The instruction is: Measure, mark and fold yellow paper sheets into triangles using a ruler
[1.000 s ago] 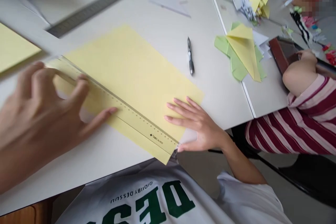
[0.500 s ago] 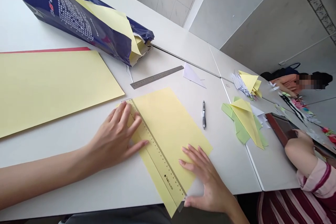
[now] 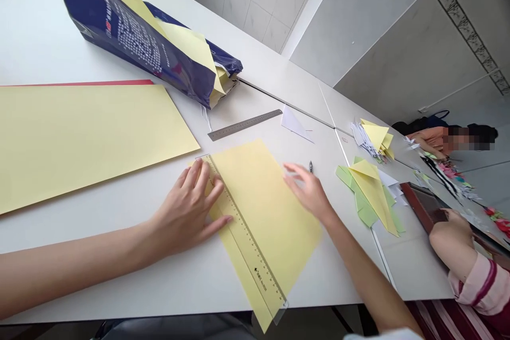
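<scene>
Lying across the yellow sheet (image 3: pixel 266 191) on the bench (image 3: pixel 139 287), the clear ruler (image 3: pixel 244 239) is pressed at its far end by the left hand (image 3: pixel 193 207), fingers slightly parted. The right hand (image 3: pixel 308 191) is held at the sheet's edge, beside the partly hidden pen (image 3: pixel 311 166), fingers loosely bent, apart. A steel ruler (image 3: pixel 245 125) is seen beyond.

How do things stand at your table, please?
Left hand on clear ruler. Right hand seemingly empty, partly hiding pen. Yellow sheet under ruler, one corner off the table.
</scene>
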Demonstrator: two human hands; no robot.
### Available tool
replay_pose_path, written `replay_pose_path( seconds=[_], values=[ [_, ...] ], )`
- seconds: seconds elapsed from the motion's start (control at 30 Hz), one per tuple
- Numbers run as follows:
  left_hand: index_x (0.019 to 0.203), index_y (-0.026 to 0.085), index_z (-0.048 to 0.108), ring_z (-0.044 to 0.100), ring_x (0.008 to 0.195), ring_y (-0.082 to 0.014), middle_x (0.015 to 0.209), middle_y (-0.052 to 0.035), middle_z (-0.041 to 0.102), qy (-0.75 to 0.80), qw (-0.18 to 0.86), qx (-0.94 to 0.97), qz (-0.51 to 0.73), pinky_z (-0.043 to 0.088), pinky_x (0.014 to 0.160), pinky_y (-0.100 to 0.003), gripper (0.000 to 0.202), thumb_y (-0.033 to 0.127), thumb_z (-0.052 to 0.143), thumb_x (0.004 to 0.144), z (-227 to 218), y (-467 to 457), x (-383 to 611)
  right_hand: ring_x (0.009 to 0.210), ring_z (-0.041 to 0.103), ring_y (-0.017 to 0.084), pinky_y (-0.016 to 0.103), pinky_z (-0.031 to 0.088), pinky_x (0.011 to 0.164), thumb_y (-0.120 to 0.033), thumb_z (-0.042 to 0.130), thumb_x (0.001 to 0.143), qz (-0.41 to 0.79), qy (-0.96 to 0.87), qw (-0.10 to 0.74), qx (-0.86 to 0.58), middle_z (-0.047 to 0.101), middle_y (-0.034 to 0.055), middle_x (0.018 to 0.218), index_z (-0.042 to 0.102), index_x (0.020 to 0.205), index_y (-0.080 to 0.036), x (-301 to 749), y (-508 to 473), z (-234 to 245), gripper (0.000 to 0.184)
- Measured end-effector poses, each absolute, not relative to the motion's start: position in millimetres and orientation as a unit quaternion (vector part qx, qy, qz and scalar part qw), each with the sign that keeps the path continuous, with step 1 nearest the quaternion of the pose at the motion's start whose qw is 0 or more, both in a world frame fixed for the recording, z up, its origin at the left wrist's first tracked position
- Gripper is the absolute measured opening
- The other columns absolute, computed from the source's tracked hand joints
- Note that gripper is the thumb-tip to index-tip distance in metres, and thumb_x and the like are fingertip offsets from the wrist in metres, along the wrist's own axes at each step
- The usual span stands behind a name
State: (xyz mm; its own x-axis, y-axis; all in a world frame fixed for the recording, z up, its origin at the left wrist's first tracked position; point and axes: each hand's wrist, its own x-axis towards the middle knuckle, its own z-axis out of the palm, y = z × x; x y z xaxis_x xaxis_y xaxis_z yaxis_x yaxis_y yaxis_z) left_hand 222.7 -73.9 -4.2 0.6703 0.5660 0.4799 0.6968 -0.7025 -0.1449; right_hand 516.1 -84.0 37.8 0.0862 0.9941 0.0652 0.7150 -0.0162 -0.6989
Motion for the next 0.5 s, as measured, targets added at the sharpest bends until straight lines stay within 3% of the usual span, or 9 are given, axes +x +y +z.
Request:
replay_pose_path(
  seconds=[0.13,0.27,0.4,0.5],
  values=[
    [0.103,0.006,0.063,0.049,0.123,-0.0495,0.124,-0.0322,0.052,-0.363,0.149,-0.896,-0.208,0.049,0.094,-0.059,0.063,0.064,0.045,0.086,-5,-77,223,0.097,0.068,0.025,0.042,0.054,0.089,-0.039,0.065,0.078,0.271,-0.603,0.293,-0.691,0.071,0.0145,0.107,0.069,0.106,-0.013,500,8,38,0.038],
    [0.105,0.005,0.063,0.049,0.123,-0.0504,0.123,-0.0325,0.053,-0.372,0.123,-0.897,-0.204,0.047,0.096,-0.061,0.064,0.064,0.045,0.086,-5,-79,223,0.080,0.067,0.021,0.036,0.054,0.077,-0.043,0.069,0.072,0.315,-0.595,0.286,-0.681,0.072,0.0091,0.087,0.070,0.095,-0.013,496,28,32,0.038],
    [0.106,0.006,0.062,0.047,0.125,-0.0500,0.124,-0.0312,0.053,-0.382,0.099,-0.899,-0.189,0.045,0.099,-0.062,0.065,0.065,0.043,0.087,-4,-81,223,0.088,0.065,0.018,0.031,0.051,0.082,-0.045,0.069,0.070,0.324,-0.611,0.308,-0.653,0.071,0.0056,0.093,0.070,0.088,-0.017,500,16,28,0.033],
    [0.107,0.006,0.062,0.046,0.127,-0.0499,0.124,-0.0305,0.053,-0.386,0.091,-0.900,-0.180,0.044,0.101,-0.061,0.065,0.065,0.043,0.087,-4,-81,223,0.086,0.066,0.017,0.029,0.052,0.077,-0.047,0.068,0.073,0.326,-0.625,0.323,-0.631,0.071,0.0057,0.097,0.066,0.095,-0.018,501,11,26,0.036]
  ],
)
